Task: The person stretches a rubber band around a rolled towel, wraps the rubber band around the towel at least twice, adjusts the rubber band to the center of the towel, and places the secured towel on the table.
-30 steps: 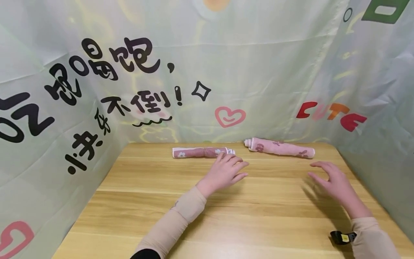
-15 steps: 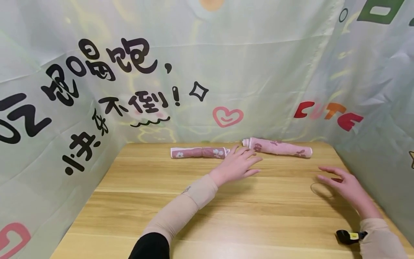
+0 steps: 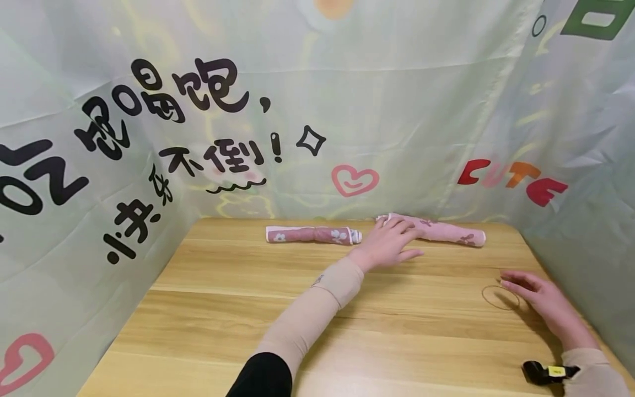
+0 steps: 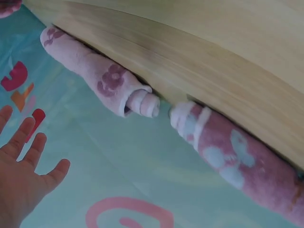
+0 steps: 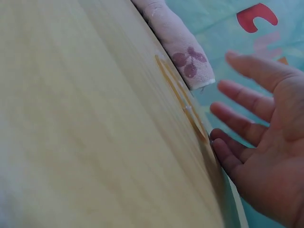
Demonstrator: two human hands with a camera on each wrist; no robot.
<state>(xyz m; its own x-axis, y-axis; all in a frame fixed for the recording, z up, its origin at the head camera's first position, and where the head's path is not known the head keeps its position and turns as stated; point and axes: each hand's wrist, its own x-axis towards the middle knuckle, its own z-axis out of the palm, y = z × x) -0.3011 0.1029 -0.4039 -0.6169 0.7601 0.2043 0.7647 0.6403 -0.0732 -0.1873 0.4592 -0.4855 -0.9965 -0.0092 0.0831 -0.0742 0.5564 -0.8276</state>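
A light pink rolled towel (image 3: 446, 231) with darker flowers lies at the back of the wooden table. My left hand (image 3: 389, 242) is over its left end, fingers spread and holding nothing; the left wrist view shows that hand (image 4: 28, 166) apart from both rolls. To the left lies a darker pink rolled towel (image 3: 312, 235) with pale flowers, narrowed at its middle. A thin tan rubber band (image 5: 183, 102) lies on the tabletop near the table's right side. Beside it my right hand (image 3: 550, 309) has loosely bent fingers and nothing gripped.
Printed cloth walls (image 3: 407, 127) enclose the table (image 3: 223, 320) at the back and both sides. A black strap device with a yellow label (image 3: 550, 372) is at the right wrist.
My left hand has moved right, from the darker roll to the lighter one. My right hand has drawn right and nearer, and the rubber band now shows on the table.
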